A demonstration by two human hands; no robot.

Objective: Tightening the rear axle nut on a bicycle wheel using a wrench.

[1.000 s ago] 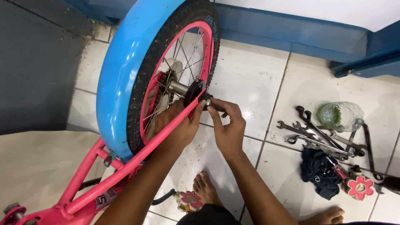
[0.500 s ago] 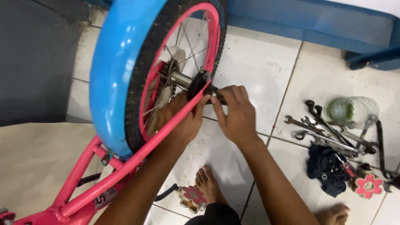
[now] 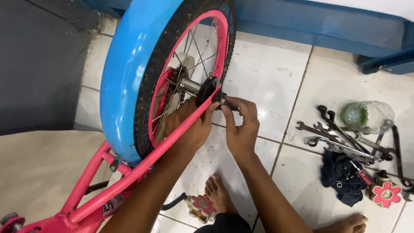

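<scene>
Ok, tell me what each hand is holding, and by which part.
The right hand pinches the small dark axle fitting at the wheel hub by its outer end. The left hand grips the pink frame stay just below the axle.

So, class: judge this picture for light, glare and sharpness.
Head view: soft, even light, with faint shadows under the hands; mild glare on the white tiles; wheel and wrenches sharp; wide-angle bending at the edges.

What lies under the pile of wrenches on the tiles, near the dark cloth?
The wrenches lie on white floor tiles, their lower ends reaching the dark cloth. A clear plastic bottle sits at the pile's top edge. Whatever the cloth covers is hidden.
</scene>
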